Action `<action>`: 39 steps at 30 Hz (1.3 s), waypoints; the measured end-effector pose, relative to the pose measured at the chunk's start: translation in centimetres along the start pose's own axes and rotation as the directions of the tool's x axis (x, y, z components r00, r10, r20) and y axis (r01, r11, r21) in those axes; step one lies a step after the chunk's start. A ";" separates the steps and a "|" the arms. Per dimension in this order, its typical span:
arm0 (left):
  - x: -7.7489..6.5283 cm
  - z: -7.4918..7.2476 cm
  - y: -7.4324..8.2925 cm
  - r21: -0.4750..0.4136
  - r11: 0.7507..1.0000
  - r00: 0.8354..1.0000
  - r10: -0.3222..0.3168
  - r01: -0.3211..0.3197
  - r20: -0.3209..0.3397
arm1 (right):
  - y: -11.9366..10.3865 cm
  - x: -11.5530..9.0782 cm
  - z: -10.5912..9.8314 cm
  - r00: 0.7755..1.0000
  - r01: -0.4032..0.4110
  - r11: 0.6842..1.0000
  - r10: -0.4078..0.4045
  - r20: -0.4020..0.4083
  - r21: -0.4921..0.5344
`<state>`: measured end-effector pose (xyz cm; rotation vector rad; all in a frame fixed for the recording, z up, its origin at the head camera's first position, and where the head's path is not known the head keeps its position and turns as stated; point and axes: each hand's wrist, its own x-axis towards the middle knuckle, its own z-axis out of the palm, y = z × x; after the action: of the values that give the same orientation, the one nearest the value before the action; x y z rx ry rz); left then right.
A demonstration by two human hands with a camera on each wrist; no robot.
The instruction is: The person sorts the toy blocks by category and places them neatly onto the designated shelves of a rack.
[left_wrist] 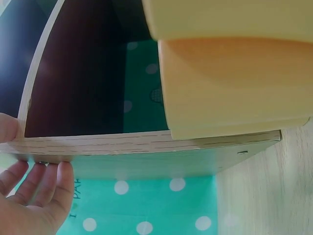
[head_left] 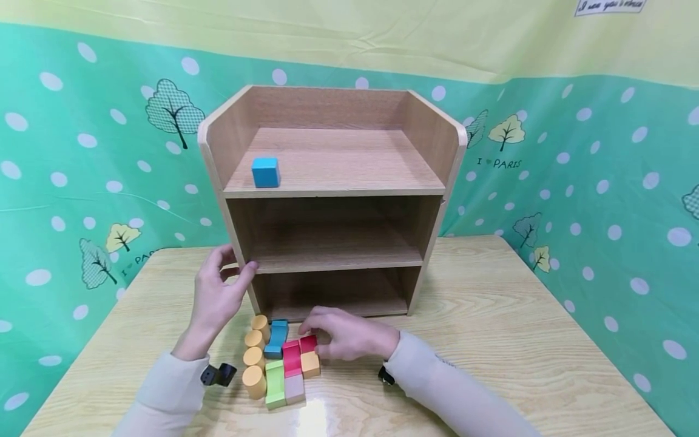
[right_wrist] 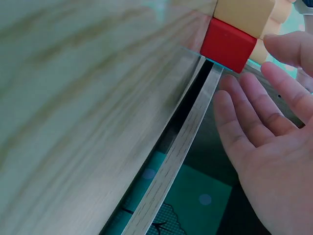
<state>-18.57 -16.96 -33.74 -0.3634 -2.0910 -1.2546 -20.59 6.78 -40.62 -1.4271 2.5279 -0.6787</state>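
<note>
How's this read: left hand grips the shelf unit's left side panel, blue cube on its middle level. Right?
Wrong level: the head view shows the blue cube on the top level. The left hand does grip the left side panel.

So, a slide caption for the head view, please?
Left fingers gripping a wooden shelf, right fingers beside colored blocks.
</note>
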 end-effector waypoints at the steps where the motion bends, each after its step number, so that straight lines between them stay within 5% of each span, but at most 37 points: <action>1: 0.0 0.0 0.2 0.002 1.000 1.000 -0.002 0.002 0.002 | 0.0 0.1 0.1 1.000 0.000 1.000 0.000 0.003 -0.006; 39: 0.0 -0.1 0.4 -0.006 1.000 1.000 -0.012 0.012 0.000 | 0.2 0.2 0.2 0.997 -0.042 0.997 0.047 0.068 -0.072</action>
<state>-18.33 -16.81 -33.44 -0.3535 -2.0928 -1.2682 -20.80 6.67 -40.87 -1.3863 2.5452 -0.5285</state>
